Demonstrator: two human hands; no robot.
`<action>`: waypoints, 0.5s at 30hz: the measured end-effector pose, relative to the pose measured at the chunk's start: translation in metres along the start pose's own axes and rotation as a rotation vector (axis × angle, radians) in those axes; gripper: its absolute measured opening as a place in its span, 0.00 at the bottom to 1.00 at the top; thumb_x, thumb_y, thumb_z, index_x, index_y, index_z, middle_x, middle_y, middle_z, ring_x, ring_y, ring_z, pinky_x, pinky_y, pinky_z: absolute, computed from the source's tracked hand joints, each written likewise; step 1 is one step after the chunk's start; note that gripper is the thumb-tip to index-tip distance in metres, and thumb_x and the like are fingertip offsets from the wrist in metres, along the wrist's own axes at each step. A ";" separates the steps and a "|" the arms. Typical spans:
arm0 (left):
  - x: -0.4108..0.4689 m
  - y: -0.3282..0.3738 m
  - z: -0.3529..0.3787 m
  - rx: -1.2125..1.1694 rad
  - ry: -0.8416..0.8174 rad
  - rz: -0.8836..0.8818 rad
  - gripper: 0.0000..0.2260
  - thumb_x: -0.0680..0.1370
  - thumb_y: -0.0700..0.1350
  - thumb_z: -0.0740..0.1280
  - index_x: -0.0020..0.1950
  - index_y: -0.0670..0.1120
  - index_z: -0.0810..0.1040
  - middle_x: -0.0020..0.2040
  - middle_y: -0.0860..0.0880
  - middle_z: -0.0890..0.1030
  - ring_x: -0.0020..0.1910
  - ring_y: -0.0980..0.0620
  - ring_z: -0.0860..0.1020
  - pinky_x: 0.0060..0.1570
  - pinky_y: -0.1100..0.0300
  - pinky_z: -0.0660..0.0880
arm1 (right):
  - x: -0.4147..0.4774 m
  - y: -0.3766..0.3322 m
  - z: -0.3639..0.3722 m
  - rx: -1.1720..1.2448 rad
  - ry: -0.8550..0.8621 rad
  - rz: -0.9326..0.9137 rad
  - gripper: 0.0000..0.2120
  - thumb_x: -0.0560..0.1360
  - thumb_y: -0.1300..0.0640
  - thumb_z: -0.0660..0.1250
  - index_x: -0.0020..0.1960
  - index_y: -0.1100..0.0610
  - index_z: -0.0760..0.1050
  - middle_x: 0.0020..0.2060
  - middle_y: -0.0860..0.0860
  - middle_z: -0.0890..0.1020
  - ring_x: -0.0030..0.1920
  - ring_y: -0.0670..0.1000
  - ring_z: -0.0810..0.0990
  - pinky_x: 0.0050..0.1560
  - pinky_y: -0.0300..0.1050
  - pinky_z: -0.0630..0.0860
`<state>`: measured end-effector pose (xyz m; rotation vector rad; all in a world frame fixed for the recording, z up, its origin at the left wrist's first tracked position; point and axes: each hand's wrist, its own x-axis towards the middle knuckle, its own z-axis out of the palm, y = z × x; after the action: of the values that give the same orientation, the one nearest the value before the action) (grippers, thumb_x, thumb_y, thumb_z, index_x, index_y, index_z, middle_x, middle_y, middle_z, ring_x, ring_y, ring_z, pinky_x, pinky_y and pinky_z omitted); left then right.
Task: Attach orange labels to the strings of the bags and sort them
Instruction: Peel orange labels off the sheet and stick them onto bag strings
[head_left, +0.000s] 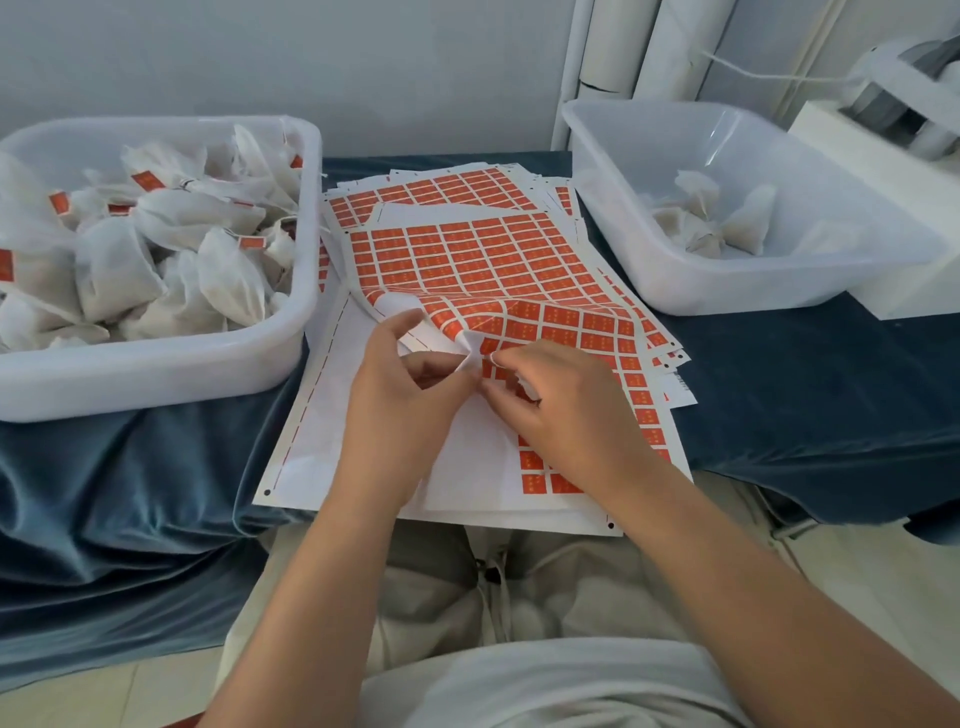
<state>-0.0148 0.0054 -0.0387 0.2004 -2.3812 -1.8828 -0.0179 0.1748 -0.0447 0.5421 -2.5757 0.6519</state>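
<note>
View: head camera, looking down over a person's forearms at a work surface draped in blue cloth (805, 389).

Label sheet (493, 260): dead centre, topmost of a loose stack; its grid of orange labels is rumpled and lifted at the 6 o'clock edge, where rows are already peeled away to bare white backing.

Left hand (400, 395): at 6 o'clock of the sheet, thumb and curled fingers closed in a pinch on a small white piece (470, 353), forefinger stretched out towards the raised edge.

Right hand (561, 410): just beside it, at its 3 o'clock, thumb and forefinger nipped tight on the same piece from the other side; the remaining fingers are bent under.

White piece: too small to tell whether it is a bag's tie or a curl of backing paper.

Labelled bags (119, 270): heaped in the left tub (156, 374) at 9 o'clock, orange tags showing among them.

Unlabelled bags (711, 218): a few in the right tub (727, 296) at 2 o'clock, no orange visible.

Step in hand: probably freeing or folding one label at the sheet's near edge.

Doing it well: likely means anchoring the sheet with one hand, lifting a single label by its corner so neighbours stay down, keeping the sticky face off the fingertips, and folding it squarely over the string.
</note>
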 end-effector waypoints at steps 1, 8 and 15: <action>0.001 0.001 -0.001 -0.045 -0.026 -0.033 0.29 0.77 0.53 0.77 0.72 0.62 0.66 0.46 0.62 0.87 0.47 0.67 0.84 0.52 0.62 0.80 | 0.000 0.000 0.000 -0.011 0.014 -0.025 0.13 0.79 0.49 0.73 0.59 0.57 0.85 0.48 0.51 0.88 0.45 0.49 0.86 0.51 0.24 0.65; -0.001 0.004 -0.001 -0.182 -0.105 -0.076 0.29 0.80 0.49 0.75 0.76 0.59 0.65 0.50 0.55 0.88 0.52 0.54 0.87 0.61 0.43 0.81 | 0.002 -0.002 -0.007 -0.013 0.063 -0.081 0.07 0.81 0.55 0.73 0.48 0.57 0.85 0.37 0.50 0.85 0.34 0.45 0.77 0.41 0.33 0.70; -0.008 0.006 0.004 -0.167 0.004 -0.008 0.28 0.79 0.48 0.75 0.75 0.59 0.67 0.47 0.56 0.88 0.49 0.57 0.86 0.57 0.47 0.82 | 0.003 0.000 -0.012 -0.006 0.043 0.052 0.10 0.82 0.51 0.70 0.44 0.53 0.82 0.35 0.42 0.78 0.33 0.42 0.74 0.41 0.27 0.65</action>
<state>-0.0077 0.0123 -0.0338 0.2002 -2.2090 -2.0692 -0.0165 0.1800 -0.0337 0.4561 -2.5578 0.6662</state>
